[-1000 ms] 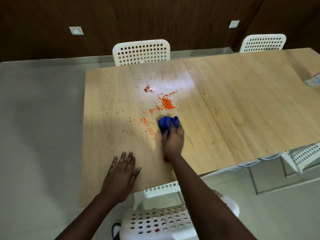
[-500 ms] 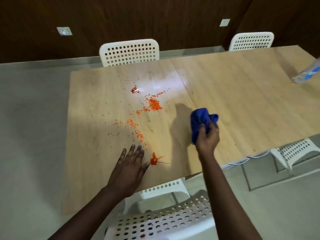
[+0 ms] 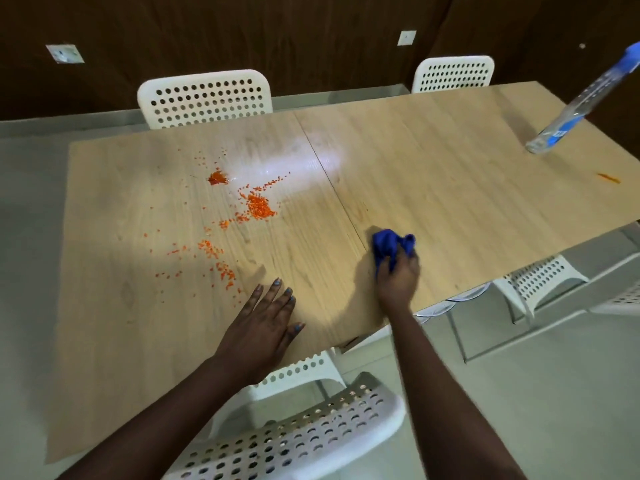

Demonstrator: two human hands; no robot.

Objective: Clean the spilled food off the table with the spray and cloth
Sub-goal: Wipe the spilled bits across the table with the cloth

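Note:
Orange spilled food [image 3: 258,207] lies scattered over the left half of the wooden table [image 3: 450,188], with a small wet clump [image 3: 217,177] farther back. My right hand [image 3: 398,275] grips a bunched blue cloth [image 3: 389,245] on the table near the seam, to the right of the spill. My left hand [image 3: 265,323] rests flat on the table near the front edge, fingers spread. A clear spray bottle [image 3: 585,102] with a blue top stands at the far right of the table. A small orange smear [image 3: 608,177] lies near it.
White perforated chairs stand around the table: one at the back left [image 3: 204,98], one at the back right [image 3: 453,74], one right below me [image 3: 287,441], another at the right [image 3: 540,278]. A dark wood wall runs behind.
My right hand carried the cloth from the spill to the right and now sets it down near the table's seam. The orange smear by my left hand is no longer visible.

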